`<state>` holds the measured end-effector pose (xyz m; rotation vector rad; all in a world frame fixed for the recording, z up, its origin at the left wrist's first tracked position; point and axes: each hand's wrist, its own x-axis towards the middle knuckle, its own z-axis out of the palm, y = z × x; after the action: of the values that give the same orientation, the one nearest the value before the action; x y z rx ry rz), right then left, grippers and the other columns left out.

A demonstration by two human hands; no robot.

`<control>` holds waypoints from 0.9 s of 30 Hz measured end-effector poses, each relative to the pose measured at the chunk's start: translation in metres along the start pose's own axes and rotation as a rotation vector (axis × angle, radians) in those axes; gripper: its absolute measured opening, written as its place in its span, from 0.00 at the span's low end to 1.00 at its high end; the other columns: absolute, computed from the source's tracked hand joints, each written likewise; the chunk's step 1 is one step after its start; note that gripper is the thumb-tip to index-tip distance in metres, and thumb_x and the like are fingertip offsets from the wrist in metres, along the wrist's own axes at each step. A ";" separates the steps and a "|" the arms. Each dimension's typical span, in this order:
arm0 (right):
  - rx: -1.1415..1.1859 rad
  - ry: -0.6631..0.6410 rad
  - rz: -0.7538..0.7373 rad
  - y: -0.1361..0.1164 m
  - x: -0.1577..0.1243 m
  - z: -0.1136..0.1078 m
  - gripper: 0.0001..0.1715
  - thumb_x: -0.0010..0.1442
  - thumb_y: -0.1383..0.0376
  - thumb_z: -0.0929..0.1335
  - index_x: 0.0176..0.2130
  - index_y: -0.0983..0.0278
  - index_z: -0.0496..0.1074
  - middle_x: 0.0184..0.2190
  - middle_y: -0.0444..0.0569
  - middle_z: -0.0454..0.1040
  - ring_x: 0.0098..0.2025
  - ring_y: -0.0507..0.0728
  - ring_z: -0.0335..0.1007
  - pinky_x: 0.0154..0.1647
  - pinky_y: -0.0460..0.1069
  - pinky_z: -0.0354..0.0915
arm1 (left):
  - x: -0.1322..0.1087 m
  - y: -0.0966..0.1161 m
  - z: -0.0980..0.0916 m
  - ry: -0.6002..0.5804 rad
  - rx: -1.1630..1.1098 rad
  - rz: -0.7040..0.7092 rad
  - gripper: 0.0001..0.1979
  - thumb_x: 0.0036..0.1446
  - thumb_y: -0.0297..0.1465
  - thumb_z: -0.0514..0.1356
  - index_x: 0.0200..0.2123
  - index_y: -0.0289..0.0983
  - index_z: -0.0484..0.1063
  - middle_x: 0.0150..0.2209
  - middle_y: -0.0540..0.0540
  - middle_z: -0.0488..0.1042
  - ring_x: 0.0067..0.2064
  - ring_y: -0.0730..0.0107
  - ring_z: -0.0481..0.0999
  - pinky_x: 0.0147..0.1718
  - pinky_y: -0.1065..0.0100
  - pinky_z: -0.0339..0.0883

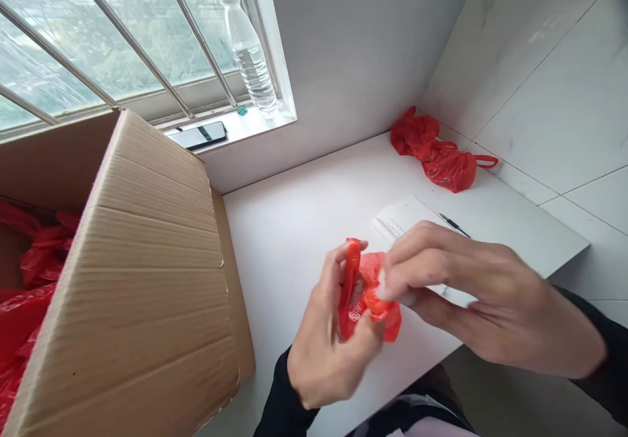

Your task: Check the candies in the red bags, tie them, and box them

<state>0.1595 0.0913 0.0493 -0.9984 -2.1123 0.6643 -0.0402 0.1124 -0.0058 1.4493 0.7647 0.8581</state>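
Observation:
Over the front of the white table (289,221), a crumpled red plastic bag (391,326) hangs between my two hands. My left hand (333,339) has a strip of the bag looped over its fingers, and its thumb presses against the bunched part. From the right, the fingers of my right hand (466,286) pinch the top of the bunch, slightly blurred. White printing shows on the bag near my left thumb. What the bag holds, if anything, is hidden.
A cardboard box (161,260) with red bags (42,260) inside stands at left. More tied red bags (436,152) lie in the back corner. A notebook (405,214) and pen (454,225) lie behind my right hand. A water bottle (252,64) and phone (201,135) rest on the windowsill.

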 end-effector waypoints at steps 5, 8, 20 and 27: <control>-0.005 0.044 0.008 0.017 0.017 0.015 0.11 0.71 0.67 0.65 0.50 0.56 0.73 0.53 0.48 0.73 0.55 0.56 0.70 0.55 0.52 0.69 | 0.008 0.003 0.008 0.013 0.016 -0.054 0.08 0.68 0.31 0.54 0.34 0.39 0.67 0.29 0.51 0.67 0.28 0.73 0.65 0.28 0.69 0.61; 0.035 0.040 0.159 0.032 0.017 0.019 0.15 0.71 0.62 0.65 0.56 0.57 0.71 0.52 0.49 0.76 0.54 0.58 0.71 0.55 0.54 0.69 | 0.008 0.002 0.006 0.073 -0.080 -0.150 0.19 0.72 0.40 0.49 0.29 0.39 0.63 0.25 0.53 0.58 0.25 0.75 0.57 0.26 0.69 0.57; 0.186 -0.027 0.176 0.024 0.003 0.025 0.05 0.69 0.65 0.66 0.40 0.59 0.72 0.34 0.44 0.74 0.38 0.53 0.70 0.42 0.49 0.67 | 0.008 -0.003 -0.005 0.191 -0.380 -0.314 0.13 0.67 0.43 0.57 0.43 0.39 0.71 0.24 0.51 0.71 0.26 0.70 0.70 0.30 0.70 0.66; 0.190 -0.016 0.110 0.043 0.007 0.031 0.10 0.69 0.63 0.66 0.51 0.59 0.70 0.49 0.49 0.74 0.54 0.57 0.67 0.56 0.54 0.64 | -0.004 0.007 -0.011 0.011 -0.206 -0.307 0.05 0.62 0.32 0.64 0.35 0.38 0.72 0.30 0.51 0.71 0.29 0.74 0.68 0.30 0.72 0.65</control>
<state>0.1517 0.1168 0.0025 -1.0106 -1.9762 0.9121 -0.0520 0.1138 0.0009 1.1118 0.8544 0.6866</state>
